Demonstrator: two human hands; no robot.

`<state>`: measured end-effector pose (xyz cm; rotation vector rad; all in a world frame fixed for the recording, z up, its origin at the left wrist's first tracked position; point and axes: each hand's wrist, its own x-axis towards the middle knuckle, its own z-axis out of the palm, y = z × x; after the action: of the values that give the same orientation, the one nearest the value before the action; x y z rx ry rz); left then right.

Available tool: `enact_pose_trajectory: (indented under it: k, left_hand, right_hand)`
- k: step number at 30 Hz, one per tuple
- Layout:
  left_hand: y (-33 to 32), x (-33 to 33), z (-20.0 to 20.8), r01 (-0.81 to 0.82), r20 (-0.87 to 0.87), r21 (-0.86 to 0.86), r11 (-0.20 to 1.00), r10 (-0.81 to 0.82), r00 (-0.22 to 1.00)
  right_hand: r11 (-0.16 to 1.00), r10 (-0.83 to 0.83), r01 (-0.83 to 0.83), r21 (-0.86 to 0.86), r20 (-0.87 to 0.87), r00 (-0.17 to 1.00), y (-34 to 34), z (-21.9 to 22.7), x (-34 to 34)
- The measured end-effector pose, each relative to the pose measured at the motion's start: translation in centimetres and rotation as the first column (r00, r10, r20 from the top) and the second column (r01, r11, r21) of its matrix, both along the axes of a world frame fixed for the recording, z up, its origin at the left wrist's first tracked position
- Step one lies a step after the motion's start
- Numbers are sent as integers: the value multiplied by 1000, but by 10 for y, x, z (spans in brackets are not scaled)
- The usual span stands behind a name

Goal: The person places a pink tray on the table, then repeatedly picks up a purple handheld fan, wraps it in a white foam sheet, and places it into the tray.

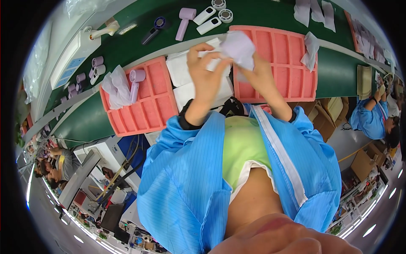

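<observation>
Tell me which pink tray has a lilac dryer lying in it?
The left pink tray: a lilac dryer lies in it; the right pink tray holds none.

This is a factory assembly line. Just beyond the fingers (198,53) runs a long green conveyor belt (334,67) with pink compartment trays (292,59) resting along its near edge. Farther out from the fingertips lie small lilac handheld appliances (184,21) and white cylindrical parts (208,26) on the belt. The person wears a blue work smock (186,178), as does another worker (372,118) seated well to the right of the fingers; more workers (59,163) sit far off to the left along the same line.
</observation>
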<state>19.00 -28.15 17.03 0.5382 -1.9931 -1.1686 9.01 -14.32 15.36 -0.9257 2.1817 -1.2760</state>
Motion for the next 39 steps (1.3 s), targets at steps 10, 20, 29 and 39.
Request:
enact_pose_trajectory:
  k: [10,20,29,39]
  left_hand:
    - [-7,-11,-109,-82,490,122,989,11,871]
    - [7,-4,-148,-67,531,-122,990,122,839]
    - [-14,5,-164,-137,391,310,941,5,920]
    - [-16,17,-124,20,228,553,833,-174,958]
  right_hand:
    - [884,-185,309,352,-345,920,-6,-107,-228]
    - [979,204,-195,60,-365,908,-96,-168,-199]
    - [986,168,-163,40,-226,959,-76,-71,-156]
    - [997,-69,66,-43,-95,993,0,-44,-22]
